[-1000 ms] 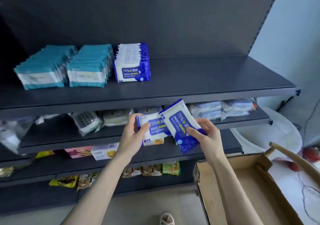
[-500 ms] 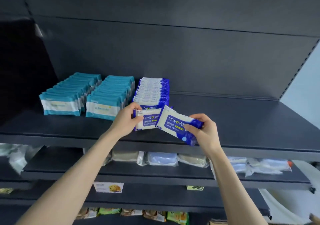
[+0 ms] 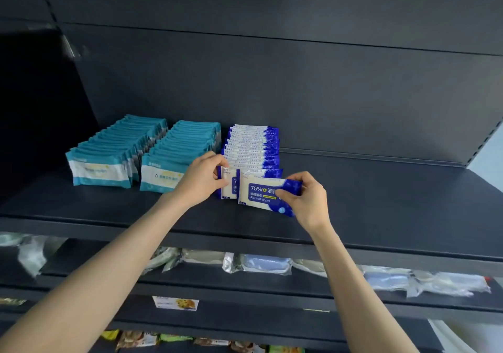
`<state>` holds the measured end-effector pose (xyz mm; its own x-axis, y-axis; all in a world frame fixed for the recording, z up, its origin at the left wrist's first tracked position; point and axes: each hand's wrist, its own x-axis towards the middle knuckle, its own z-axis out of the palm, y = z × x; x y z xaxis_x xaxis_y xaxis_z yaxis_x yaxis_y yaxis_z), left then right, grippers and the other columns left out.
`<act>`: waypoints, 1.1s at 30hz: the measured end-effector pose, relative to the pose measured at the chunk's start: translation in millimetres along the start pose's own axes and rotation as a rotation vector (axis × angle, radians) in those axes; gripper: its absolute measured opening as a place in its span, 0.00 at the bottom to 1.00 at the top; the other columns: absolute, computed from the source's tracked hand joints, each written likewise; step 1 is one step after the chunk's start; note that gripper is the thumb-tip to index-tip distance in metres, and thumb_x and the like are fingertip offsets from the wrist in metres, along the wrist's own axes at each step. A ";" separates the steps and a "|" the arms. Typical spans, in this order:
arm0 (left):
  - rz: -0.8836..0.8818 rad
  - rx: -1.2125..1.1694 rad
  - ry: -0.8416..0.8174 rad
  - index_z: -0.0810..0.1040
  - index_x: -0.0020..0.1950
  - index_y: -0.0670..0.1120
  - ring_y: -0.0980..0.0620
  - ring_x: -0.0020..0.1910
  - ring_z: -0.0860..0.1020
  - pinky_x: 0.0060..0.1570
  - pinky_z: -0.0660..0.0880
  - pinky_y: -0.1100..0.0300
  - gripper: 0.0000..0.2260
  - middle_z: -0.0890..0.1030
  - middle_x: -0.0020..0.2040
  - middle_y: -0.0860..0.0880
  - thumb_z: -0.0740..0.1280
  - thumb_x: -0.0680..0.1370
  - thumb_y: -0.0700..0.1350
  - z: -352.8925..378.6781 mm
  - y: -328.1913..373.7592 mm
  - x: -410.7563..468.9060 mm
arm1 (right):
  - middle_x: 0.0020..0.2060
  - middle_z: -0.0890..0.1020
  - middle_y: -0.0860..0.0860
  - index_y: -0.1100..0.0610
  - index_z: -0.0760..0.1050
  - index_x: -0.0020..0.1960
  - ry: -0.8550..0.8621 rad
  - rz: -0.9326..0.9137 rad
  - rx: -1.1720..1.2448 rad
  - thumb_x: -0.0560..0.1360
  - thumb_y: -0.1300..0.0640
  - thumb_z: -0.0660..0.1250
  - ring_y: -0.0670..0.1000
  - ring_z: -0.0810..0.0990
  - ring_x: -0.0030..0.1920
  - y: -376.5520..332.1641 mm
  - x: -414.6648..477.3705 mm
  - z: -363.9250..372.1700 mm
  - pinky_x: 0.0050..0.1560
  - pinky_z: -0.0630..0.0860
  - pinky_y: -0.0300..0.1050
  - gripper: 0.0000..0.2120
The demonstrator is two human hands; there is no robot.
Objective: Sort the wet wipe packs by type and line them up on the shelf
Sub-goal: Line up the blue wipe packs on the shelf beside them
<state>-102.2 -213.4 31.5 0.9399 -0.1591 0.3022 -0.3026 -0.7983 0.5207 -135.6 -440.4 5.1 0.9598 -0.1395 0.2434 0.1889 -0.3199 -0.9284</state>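
On the dark top shelf (image 3: 381,205) stand two rows of teal-and-white wipe packs (image 3: 114,156) (image 3: 177,159) and, to their right, one row of blue-and-white alcohol wipe packs (image 3: 253,145). My left hand (image 3: 201,179) pinches a blue-and-white pack (image 3: 228,186) upright at the front of that blue row. My right hand (image 3: 307,198) grips a second blue-and-white pack (image 3: 261,194) by its right end, holding it just in front of the first pack and overlapping it.
The right half of the top shelf is bare up to the back panel (image 3: 326,94). Lower shelves hold clear-wrapped packs (image 3: 261,264) and snack bags (image 3: 136,339). A label card (image 3: 175,303) sits on a lower shelf edge.
Both hands have risen from below the top shelf up onto it, bringing the two blue packs to the front of the blue row. The view has tilted upward.
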 end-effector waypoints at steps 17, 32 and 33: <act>0.294 0.139 0.023 0.75 0.61 0.44 0.53 0.54 0.72 0.53 0.66 0.62 0.20 0.73 0.54 0.52 0.71 0.73 0.52 -6.6 -27.7 6.1 | 0.70 0.62 0.50 0.53 0.62 0.73 0.086 -0.219 -0.550 0.68 0.53 0.76 0.52 0.59 0.67 0.5 6.2 53.6 0.64 0.66 0.46 0.38; 0.484 0.495 0.139 0.81 0.57 0.41 0.47 0.58 0.80 0.58 0.72 0.46 0.24 0.82 0.57 0.45 0.77 0.66 0.51 7.3 -40.1 17.7 | 0.77 0.52 0.48 0.47 0.56 0.76 0.013 -0.177 -0.811 0.73 0.45 0.70 0.55 0.53 0.75 7.0 16.0 63.6 0.71 0.58 0.54 0.37; 0.483 0.503 0.148 0.81 0.56 0.41 0.47 0.57 0.80 0.57 0.73 0.46 0.24 0.82 0.56 0.45 0.78 0.65 0.51 7.0 -39.8 18.8 | 0.77 0.52 0.48 0.47 0.56 0.75 0.012 -0.173 -0.812 0.73 0.45 0.70 0.55 0.53 0.75 7.2 17.6 64.5 0.71 0.57 0.54 0.36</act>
<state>-71.4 -188.7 10.9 0.6771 -0.5109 0.5296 -0.5365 -0.8354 -0.1199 -104.0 -384.7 -15.4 0.9278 -0.0348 0.3715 0.1207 -0.9142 -0.3869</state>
